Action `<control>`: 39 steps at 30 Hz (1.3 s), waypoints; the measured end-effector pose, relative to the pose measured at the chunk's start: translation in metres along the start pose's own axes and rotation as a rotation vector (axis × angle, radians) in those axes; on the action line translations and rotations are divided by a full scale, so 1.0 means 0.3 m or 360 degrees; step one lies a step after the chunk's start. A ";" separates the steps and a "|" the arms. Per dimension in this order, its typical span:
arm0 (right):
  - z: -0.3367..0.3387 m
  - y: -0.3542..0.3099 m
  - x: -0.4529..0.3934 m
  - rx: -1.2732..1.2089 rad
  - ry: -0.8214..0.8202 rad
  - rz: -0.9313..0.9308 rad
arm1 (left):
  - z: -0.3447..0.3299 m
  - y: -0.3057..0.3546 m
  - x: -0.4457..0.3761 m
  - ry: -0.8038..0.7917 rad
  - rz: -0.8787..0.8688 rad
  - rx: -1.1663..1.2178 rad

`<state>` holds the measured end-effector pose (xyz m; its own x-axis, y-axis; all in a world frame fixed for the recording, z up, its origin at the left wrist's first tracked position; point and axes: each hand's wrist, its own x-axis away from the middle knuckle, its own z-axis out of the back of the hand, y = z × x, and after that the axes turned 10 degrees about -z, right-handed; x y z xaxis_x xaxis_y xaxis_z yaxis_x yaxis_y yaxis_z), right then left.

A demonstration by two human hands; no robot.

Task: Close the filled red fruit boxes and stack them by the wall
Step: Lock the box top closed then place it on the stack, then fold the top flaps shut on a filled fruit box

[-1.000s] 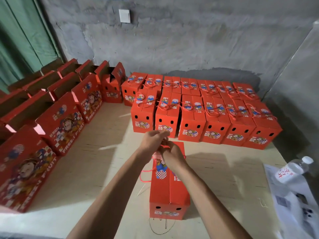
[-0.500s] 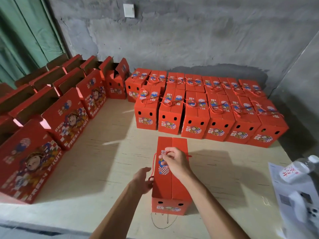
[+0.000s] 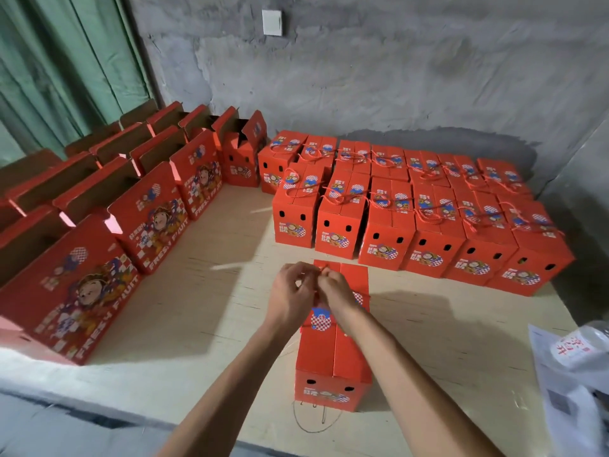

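A closed red fruit box (image 3: 342, 361) lies lengthwise on the wooden table (image 3: 204, 308) in front of me. Both hands meet above its far half. My left hand (image 3: 291, 296) and my right hand (image 3: 334, 290) have their fingers curled, pinching the box's red cord handle (image 3: 321, 267) between them. Most of the cord is hidden by the fingers. Two rows of closed red boxes (image 3: 425, 209) with cord handles stand against the grey wall (image 3: 395, 80).
Open red boxes (image 3: 145, 209) with raised flaps line the table's left side in rows. A plastic water bottle (image 3: 580, 347) and printed papers (image 3: 566, 390) lie at the right edge. A green curtain (image 3: 62, 61) hangs at the left.
My left hand rose from the box's left side to join the right hand at the cord over the box's far end. The camera tilted slightly.
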<state>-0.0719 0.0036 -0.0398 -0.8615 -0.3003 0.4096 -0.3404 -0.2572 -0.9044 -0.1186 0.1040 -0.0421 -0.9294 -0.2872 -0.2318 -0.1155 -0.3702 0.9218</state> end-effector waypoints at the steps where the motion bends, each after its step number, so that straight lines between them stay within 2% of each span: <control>1: 0.004 -0.031 -0.009 -0.0012 0.0012 -0.0047 | 0.011 -0.003 0.000 0.0039 -0.0010 0.0007; 7: -0.040 -0.184 -0.062 0.0113 0.0177 0.0040 | 0.062 -0.018 -0.027 0.0228 0.0135 0.0276; 11: -0.110 -0.248 -0.119 -0.0066 0.0216 0.0108 | 0.145 -0.055 -0.075 0.0150 0.0006 0.0087; 16: -0.270 -0.395 -0.254 -0.0246 0.0191 0.0214 | 0.292 -0.130 -0.181 0.0174 -0.0100 0.0220; 19: -0.383 -0.495 -0.375 -0.0315 0.0241 0.0261 | 0.415 -0.199 -0.306 0.0156 -0.0169 0.0168; 27: -0.658 -0.710 -0.738 -0.0327 0.0394 0.0309 | 0.723 -0.439 -0.725 -0.0154 -0.0307 -0.0159; 31: -0.718 -0.814 -0.897 -0.0312 0.0450 0.0292 | 0.770 -0.502 -0.931 -0.0079 -0.0318 -0.0214; 39: -0.701 -0.995 -1.218 -0.0245 0.0591 0.0289 | 0.746 -0.581 -1.312 -0.0237 -0.0268 -0.0098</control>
<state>0.2652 0.3832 0.0556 -0.9799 0.0298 0.1972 -0.1990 -0.0822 -0.9765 0.1889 0.4794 -0.0419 -0.9407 -0.0849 -0.3283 -0.2562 -0.4562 0.8522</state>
